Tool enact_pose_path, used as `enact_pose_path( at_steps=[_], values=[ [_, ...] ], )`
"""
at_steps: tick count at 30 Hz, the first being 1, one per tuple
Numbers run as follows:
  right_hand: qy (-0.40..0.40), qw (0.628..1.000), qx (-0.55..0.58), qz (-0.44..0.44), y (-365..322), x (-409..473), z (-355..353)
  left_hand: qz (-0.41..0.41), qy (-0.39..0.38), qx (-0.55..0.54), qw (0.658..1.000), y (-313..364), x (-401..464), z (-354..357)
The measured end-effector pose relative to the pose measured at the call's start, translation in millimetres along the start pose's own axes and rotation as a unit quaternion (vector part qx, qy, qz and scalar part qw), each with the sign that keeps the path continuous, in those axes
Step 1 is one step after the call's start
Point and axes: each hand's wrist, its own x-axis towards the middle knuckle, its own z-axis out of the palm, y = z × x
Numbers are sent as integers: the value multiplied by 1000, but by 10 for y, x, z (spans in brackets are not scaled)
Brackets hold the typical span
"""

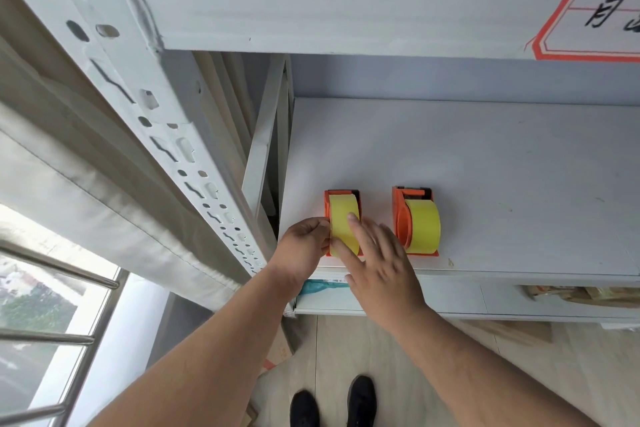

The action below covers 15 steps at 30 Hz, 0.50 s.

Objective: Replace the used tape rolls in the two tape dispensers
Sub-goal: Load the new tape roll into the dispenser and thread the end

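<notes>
Two orange dispensers side by side near the front edge of a white shelf (485, 156), each carrying a yellow roll. Left dispenser (327, 199) at about 9 o'clock of the right dispenser (401, 215), just beside it but apart.

Left hand (304, 246) at the left dispenser's 8 o'clock, fingers curled, pinching the near left edge of the left roll (341, 218) and frame. Right hand (377, 260) coming in from 5 o'clock, fingers straight and spread, forefinger tip pressed on the roll's top face, gripping nothing.

Right roll (422, 225) sitting untouched in its dispenser, at the right hand's 1 o'clock.

Step in hand, by the look of it: dealing with the left roll, either seating it or starting to work it out; hard to tell which, nor whether either roll is new or used.

Next move probably calls for steadying the frame with the left hand while the right curls round the roll and shifts it sideways on its hub.
</notes>
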Motion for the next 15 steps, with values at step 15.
enact_pose_path(
  at_steps=[15],
  values=[
    [79, 993, -13, -92, 149, 141, -13, -14, -4, -37, 999, 31, -25, -27]
  ],
)
